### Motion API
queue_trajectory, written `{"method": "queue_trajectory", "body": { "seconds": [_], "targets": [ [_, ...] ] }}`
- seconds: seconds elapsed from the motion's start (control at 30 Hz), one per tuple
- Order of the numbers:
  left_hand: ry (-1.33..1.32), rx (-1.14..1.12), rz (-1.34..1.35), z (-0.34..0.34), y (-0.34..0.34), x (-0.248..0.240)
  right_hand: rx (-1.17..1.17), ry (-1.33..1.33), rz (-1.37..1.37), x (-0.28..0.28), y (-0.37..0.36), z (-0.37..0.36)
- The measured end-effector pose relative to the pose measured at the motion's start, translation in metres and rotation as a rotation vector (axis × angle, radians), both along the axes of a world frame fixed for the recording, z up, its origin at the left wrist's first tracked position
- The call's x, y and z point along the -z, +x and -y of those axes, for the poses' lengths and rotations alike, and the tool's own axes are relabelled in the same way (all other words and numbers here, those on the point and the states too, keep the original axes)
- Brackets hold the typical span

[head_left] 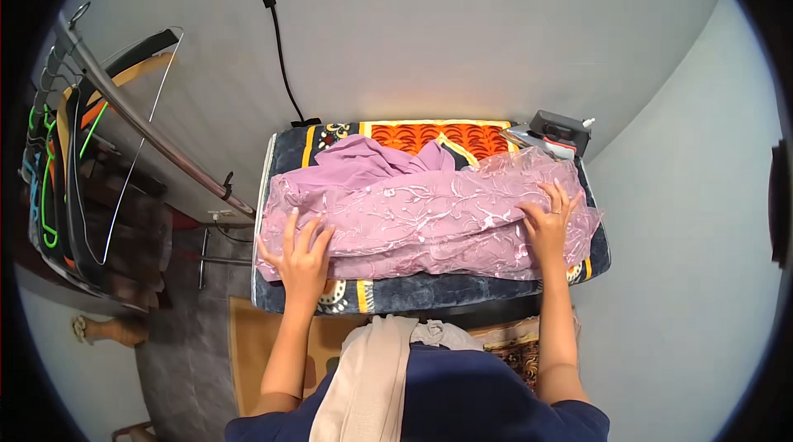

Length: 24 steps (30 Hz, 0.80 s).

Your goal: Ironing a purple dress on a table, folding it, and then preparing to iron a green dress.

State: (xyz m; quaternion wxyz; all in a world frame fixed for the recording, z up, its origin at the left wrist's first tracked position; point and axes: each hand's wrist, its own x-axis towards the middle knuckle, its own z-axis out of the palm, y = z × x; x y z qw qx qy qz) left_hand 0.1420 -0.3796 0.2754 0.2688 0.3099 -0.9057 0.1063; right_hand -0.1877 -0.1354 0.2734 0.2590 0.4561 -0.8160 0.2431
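Note:
A pink embroidered lace garment [413, 219] lies spread across a padded table [438, 295] covered with a dark patterned blanket. Behind it a plain mauve part of the cloth [380, 163] is bunched up. My left hand [304, 259] rests on the garment's left end, fingers spread. Over its right end lies my right hand [547, 223], its fingers apart and slightly bent on the lace. Neither hand visibly grips the fabric. At the table's far right corner an iron [560, 135] lies close to the garment's edge.
To the left stands a metal clothes rail [149, 124] with several hangers [74, 169]. A black cable [279, 45] runs down the wall behind the table. A vase [116, 330] is at the lower left. Walls rise behind and to the right.

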Motion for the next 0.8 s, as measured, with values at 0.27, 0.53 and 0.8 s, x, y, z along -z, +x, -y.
{"method": "queue_trajectory", "body": {
  "seconds": [0.27,0.53,0.8],
  "targets": [
    [-0.006,-0.127,-0.124,0.001,0.016,0.012,-0.027,0.007,-0.042,0.008,0.025,-0.026],
    [0.324,-0.192,-0.102,-0.003,0.015,0.014,-0.040,0.162,0.039,-0.003,0.030,-0.032],
    [0.402,-0.134,0.232,-0.021,0.018,-0.011,-0.022,0.272,0.227,-0.007,0.056,-0.036]
  ]
}}
